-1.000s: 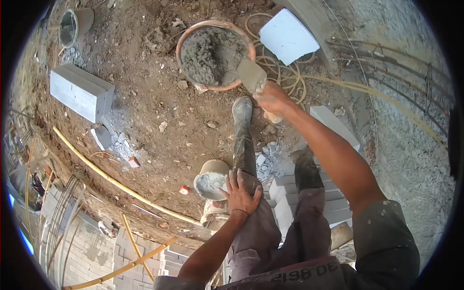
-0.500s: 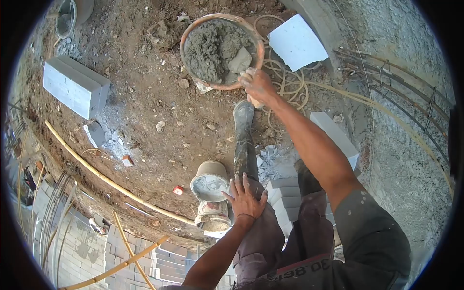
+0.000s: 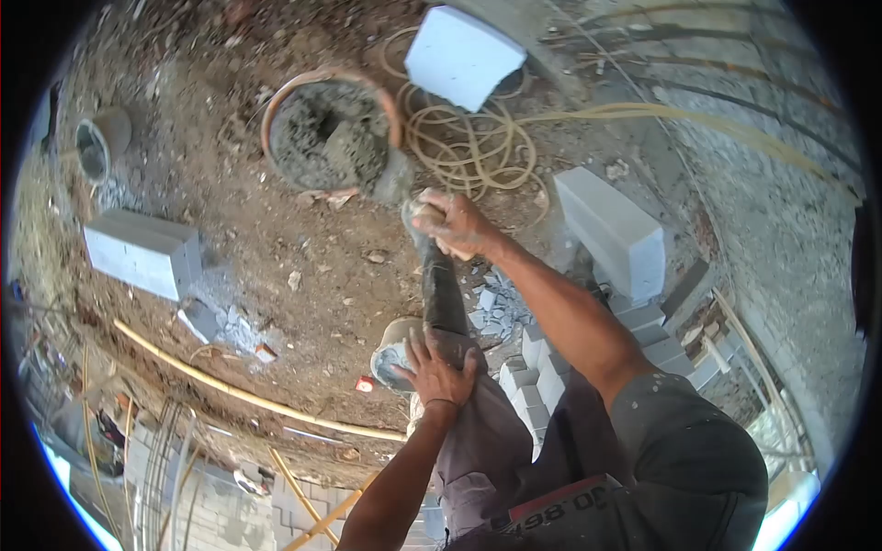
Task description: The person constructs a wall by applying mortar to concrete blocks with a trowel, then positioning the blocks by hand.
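My right hand (image 3: 457,225) is closed round the handle of a trowel (image 3: 394,180). A heap of wet grey mortar (image 3: 356,152) rides on the blade, which overlaps the near right rim of a round orange-brown tub (image 3: 268,138) in this view. More mortar (image 3: 303,115) fills the tub, with a dark hollow in it. My left hand (image 3: 438,375) lies with fingers spread on my bent knee, holding nothing. Beside its fingertips stands a bucket (image 3: 390,360) with a pale grey inside, partly hidden by the hand.
A coiled hose (image 3: 473,151) lies right of the tub, near a white block (image 3: 462,57). Grey blocks lie at the right (image 3: 611,234) and left (image 3: 142,253). Broken chunks (image 3: 493,305) are near my boot (image 3: 443,294). A bamboo pole (image 3: 248,397) crosses the lower left; another bucket (image 3: 103,145) stands beyond.
My right hand has drawn back from the tub toward my body, and the trowel now carries a heap of mortar. My left hand stays on the knee. The view has shifted.
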`<state>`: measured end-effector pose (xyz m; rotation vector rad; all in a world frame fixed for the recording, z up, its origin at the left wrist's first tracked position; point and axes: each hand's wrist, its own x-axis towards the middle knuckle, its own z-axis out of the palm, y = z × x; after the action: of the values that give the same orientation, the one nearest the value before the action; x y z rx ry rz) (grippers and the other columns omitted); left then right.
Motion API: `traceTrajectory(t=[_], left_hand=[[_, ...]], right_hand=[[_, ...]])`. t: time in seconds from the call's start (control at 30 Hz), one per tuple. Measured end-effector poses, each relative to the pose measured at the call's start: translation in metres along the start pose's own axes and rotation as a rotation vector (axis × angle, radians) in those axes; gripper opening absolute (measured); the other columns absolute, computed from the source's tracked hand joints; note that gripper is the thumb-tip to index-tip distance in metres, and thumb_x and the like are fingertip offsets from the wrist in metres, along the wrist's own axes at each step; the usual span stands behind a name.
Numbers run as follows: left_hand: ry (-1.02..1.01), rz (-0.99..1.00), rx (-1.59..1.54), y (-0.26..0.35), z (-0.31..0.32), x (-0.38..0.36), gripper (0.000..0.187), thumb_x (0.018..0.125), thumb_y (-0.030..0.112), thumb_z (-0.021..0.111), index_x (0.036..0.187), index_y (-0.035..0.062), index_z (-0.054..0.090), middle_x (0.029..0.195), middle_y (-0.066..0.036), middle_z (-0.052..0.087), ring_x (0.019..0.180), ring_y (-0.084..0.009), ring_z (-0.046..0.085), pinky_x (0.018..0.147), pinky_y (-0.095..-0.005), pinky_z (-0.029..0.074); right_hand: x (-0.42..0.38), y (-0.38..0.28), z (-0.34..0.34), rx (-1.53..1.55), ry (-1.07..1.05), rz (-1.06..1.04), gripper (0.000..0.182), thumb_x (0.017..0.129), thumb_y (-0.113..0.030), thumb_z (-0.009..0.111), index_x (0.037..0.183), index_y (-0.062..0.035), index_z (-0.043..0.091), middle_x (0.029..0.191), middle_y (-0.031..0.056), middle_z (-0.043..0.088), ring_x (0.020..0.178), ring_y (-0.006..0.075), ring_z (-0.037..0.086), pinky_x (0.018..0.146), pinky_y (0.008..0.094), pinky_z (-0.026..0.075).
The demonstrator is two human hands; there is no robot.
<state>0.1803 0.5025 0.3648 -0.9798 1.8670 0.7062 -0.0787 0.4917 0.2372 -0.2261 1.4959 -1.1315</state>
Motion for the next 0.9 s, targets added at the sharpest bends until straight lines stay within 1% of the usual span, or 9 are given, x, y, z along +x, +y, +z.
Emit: traceTrajectory(t=[0.1, 0.3, 0.33, 0.43, 0.5, 0.57, 0.63, 0.73, 0.9], left_hand=[[0.083, 0.06, 0.07, 0.012, -0.009, -0.003, 0.105, 0.083, 0.066, 0.062, 0.159, 0.0046, 0.024, 0.164, -0.022, 0.023, 0.154, -0.0377, 0.016, 0.118, -0.0716, 0.004], [0.131, 0.205, 0.264, 0.074, -0.063, 0.011, 0.103, 0.083, 0.066, 0.063, 0.158, 0.0058, 0.029, 0.163, -0.02, 0.027, 0.153, -0.0367, 0.021, 0.119, -0.0694, 0.009], [0.122, 0.222, 0.337, 0.086, -0.068, 0.016, 0.101, 0.083, 0.066, 0.064, 0.158, 0.0076, 0.03, 0.162, -0.019, 0.029, 0.152, -0.0364, 0.023, 0.119, -0.0687, 0.012], [0.174, 0.366, 0.367, 0.113, -0.074, 0.03, 0.1, 0.082, 0.067, 0.063, 0.156, 0.0071, 0.033, 0.163, -0.018, 0.03, 0.152, -0.036, 0.024, 0.119, -0.0699, 0.008], [0.194, 0.404, 0.5, 0.131, -0.075, 0.03, 0.098, 0.081, 0.065, 0.063, 0.156, 0.0084, 0.035, 0.163, -0.017, 0.03, 0.152, -0.035, 0.024, 0.119, -0.0699, 0.008], [0.161, 0.375, 0.602, 0.133, -0.073, 0.035, 0.097, 0.081, 0.063, 0.063, 0.157, 0.0093, 0.034, 0.162, -0.017, 0.031, 0.153, -0.0337, 0.023, 0.119, -0.0704, 0.007], [0.196, 0.375, 0.628, 0.143, -0.071, 0.027, 0.097, 0.08, 0.061, 0.063, 0.156, 0.0089, 0.035, 0.162, -0.016, 0.032, 0.153, -0.0329, 0.023, 0.12, -0.0702, 0.007], [0.166, 0.276, 0.622, 0.158, -0.06, 0.023, 0.096, 0.08, 0.063, 0.064, 0.154, 0.0082, 0.036, 0.161, -0.017, 0.033, 0.153, -0.0338, 0.024, 0.12, -0.0705, 0.006], [0.111, 0.301, 0.744, 0.174, -0.017, 0.016, 0.095, 0.081, 0.063, 0.064, 0.154, 0.0082, 0.037, 0.16, -0.019, 0.034, 0.151, -0.0367, 0.026, 0.119, -0.0703, 0.006]], right_hand=[[-0.072, -0.01, -0.018, -0.028, 0.022, -0.024, 0.06, 0.092, -0.034, 0.075, 0.137, 0.0022, 0.057, 0.081, 0.0089, 0.072, 0.048, 0.0129, 0.062, 0.047, 0.0298, 0.054], [-0.249, -0.009, -0.058, 0.204, 0.23, -0.087, 0.066, 0.093, -0.03, 0.077, 0.142, 0.0055, 0.05, 0.117, 0.0152, 0.068, 0.093, 0.0105, 0.067, 0.071, 0.0236, 0.054], [-0.287, -0.016, -0.069, 0.513, 0.132, 0.038, 0.068, 0.093, -0.031, 0.076, 0.145, 0.0027, 0.048, 0.127, 0.0149, 0.062, 0.106, 0.0159, 0.065, 0.077, 0.0263, 0.054], [-0.378, 0.004, -0.086, 0.755, 0.312, 0.034, 0.066, 0.094, -0.032, 0.075, 0.145, -0.0004, 0.048, 0.124, 0.0111, 0.06, 0.1, 0.0186, 0.066, 0.077, 0.0288, 0.054], [-0.447, -0.007, -0.102, -0.198, 0.593, 0.196, 0.057, 0.095, -0.029, 0.075, 0.14, -0.0026, 0.053, 0.111, 0.0079, 0.063, 0.095, 0.0173, 0.066, 0.076, 0.0285, 0.054], [-0.5, 0.004, -0.107, 0.565, 0.612, 0.135, 0.052, 0.094, -0.026, 0.076, 0.135, -0.001, 0.055, 0.1, 0.0064, 0.064, 0.09, 0.0148, 0.065, 0.077, 0.0292, 0.053], [-0.531, 0.044, -0.105, 0.614, 0.886, -0.056, 0.049, 0.095, -0.025, 0.075, 0.132, 0.0003, 0.055, 0.093, 0.0058, 0.065, 0.086, 0.0137, 0.064, 0.069, 0.0295, 0.053], [-0.562, 0.092, -0.136, 0.675, 1.028, -0.013, 0.046, 0.096, -0.024, 0.073, 0.13, 0.001, 0.056, 0.096, 0.0054, 0.065, 0.084, 0.012, 0.062, 0.067, 0.0294, 0.052], [-0.517, 0.228, -0.221, 0.74, 1.337, -0.193, 0.043, 0.095, -0.018, 0.073, 0.13, 0.0005, 0.056, 0.101, 0.0053, 0.065, 0.083, 0.0126, 0.062, 0.073, 0.0292, 0.051]])
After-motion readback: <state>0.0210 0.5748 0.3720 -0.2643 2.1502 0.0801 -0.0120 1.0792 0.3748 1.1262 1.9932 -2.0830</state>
